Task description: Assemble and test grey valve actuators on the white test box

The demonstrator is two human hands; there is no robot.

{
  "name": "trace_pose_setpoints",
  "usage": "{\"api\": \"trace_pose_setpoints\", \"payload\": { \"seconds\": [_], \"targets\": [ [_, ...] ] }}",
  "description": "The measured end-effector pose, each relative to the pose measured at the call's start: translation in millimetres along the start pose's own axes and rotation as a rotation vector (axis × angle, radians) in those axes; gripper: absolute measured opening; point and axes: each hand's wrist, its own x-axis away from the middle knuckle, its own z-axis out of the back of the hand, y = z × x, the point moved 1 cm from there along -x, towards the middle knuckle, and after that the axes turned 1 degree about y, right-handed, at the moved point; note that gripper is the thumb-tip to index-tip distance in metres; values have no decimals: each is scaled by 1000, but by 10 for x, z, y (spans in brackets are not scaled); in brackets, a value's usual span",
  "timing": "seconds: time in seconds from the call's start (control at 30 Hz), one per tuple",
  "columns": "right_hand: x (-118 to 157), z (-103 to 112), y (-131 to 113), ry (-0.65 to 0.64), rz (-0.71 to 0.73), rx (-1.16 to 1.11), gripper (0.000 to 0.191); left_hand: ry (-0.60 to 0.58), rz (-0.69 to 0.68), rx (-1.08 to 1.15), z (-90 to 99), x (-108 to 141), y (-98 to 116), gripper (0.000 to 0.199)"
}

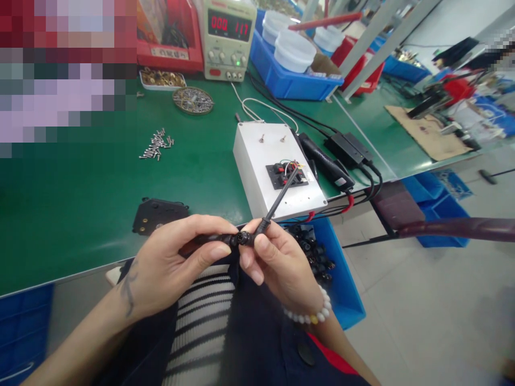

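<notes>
A green workbench [72,214] spans the left and upper middle of the frame. Right of center, a pale metal box [257,155] rests on it. At lower center are the left hand [173,262] and, just beside it, the right hand [285,268]. From a black terminal panel [277,183] on the box, a black cable [281,197] slants down to a connector [244,238] clamped between right thumb and fingers. Left thumb and fingers pinch a black plug [233,240] near the connector; whether the two touch is unclear.

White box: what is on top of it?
Two toggle switches and a black panel with thin wires. The black cable in the right hand passes in front of the panel, hiding part of it.
</notes>
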Motion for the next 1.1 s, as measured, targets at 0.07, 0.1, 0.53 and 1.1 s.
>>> {"api": "trace_pose_setpoints", "payload": {
  "seconds": [0.07, 0.1, 0.53, 1.1],
  "targets": [
    [5, 6, 0, -8, 2, -19, 22, 16, 25, -10, 8, 5, 12, 9],
    [7, 10, -3, -11, 2, -30, 21, 21, 38, -15, 11, 4, 15, 9],
    [52, 57, -66, -3, -13, 32, 20, -42, -16, -124, 35, -55, 24, 19],
    [41, 113, -118, 15, 12, 193, 17, -213, -55, -274, 77, -123, 12, 30]
  ]
}}
